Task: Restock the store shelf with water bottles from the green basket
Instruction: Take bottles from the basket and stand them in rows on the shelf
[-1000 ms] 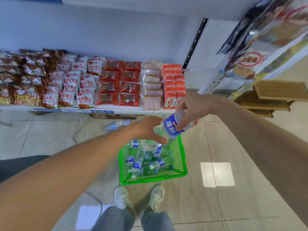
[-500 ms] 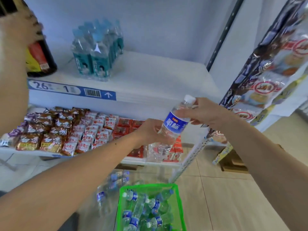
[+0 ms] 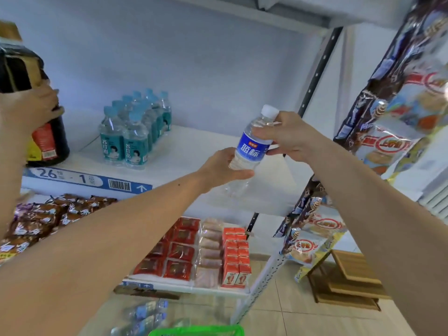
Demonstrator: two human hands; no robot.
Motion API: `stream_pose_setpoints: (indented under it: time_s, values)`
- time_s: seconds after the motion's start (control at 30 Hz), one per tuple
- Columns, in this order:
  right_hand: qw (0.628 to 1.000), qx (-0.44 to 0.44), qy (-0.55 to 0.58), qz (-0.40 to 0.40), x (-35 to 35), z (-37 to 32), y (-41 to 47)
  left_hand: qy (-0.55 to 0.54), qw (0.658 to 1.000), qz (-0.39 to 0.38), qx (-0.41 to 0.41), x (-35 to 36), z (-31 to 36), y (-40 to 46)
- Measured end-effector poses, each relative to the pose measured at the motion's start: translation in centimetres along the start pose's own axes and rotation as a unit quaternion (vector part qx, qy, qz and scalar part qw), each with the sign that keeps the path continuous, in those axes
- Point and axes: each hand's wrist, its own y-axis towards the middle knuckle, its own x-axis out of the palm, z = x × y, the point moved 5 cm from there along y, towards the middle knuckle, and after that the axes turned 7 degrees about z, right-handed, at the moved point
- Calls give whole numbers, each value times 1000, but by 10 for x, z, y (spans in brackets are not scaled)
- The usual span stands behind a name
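A clear water bottle point(image 3: 252, 147) with a blue label and white cap hangs tilted in front of the white upper shelf point(image 3: 194, 151). My left hand point(image 3: 223, 167) grips its lower half from the left. My right hand point(image 3: 287, 135) holds it near the neck and upper label. Only the rim of the green basket point(image 3: 196, 331) shows at the bottom edge of the head view; its contents are out of sight.
A wrapped pack of teal-labelled bottles point(image 3: 134, 129) stands on the upper shelf. Another person's hand point(image 3: 29, 110) holds a dark jug point(image 3: 46, 139) at the left. Snack packs fill the lower shelf point(image 3: 184, 286). Hanging snack bags point(image 3: 392, 122) crowd the right; loose bottles point(image 3: 145, 314) lie on the floor.
Both hands lifted the bottle from over the basket up to the level of the upper shelf. The view tilted upward, so the basket dropped almost out of frame.
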Motion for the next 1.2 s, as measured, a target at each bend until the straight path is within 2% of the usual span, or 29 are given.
stream_pose_setpoints:
  time_s: [0.23,0.37,0.5,0.63,0.77,0.83,1.07,1.2]
  values:
    - [998,-32,-49,31,-13,30,67,70,993,-14,-91,24,-33,46]
    - [997,-11,-65,29,-20,53,97,84,992,-1,-96,35,-41,59]
    - [999,-19,-19,29,-24,71,112,98,990,-7,-101,48,-51,70]
    - [995,-39,11,89,-27,89,116,110,989,-6,-94,55,-60,81]
    - [987,-55,54,138,-22,119,105,33,995,-16,-93,60,-68,85]
    - [988,-48,28,141,-12,141,96,-5,995,-29,-97,63,-69,85]
    - [988,38,-53,143,25,201,78,-41,995,-24,-86,59,-70,93]
    - [984,17,-80,161,29,203,91,-50,994,-29,-90,58,-77,107]
